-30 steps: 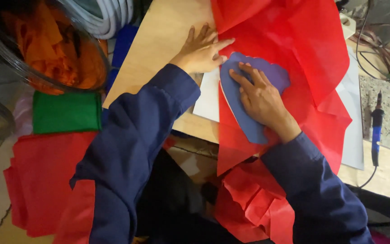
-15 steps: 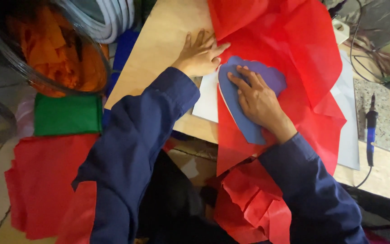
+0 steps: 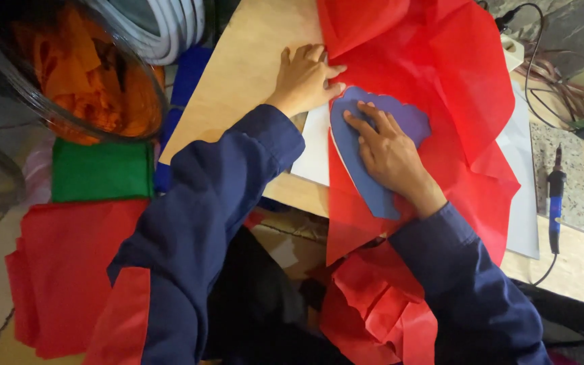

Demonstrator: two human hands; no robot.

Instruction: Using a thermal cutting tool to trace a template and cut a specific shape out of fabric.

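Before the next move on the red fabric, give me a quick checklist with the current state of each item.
1. Blue template lies flat on the red fabric: ok.
2. Right hand presses on the template: ok.
3. Left hand is at the fabric's left edge on the wooden table: ok.
4. Fabric smooth around the template: not ok, folds to the right.
5. Blue-handled tool lies apart from both hands, on the stone slab: ok.
6. Tool hot or off: cannot tell.

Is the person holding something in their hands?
Nothing gripped: right hand presses flat on the blue-purple card template; left hand flattens thin red fabric's edge.
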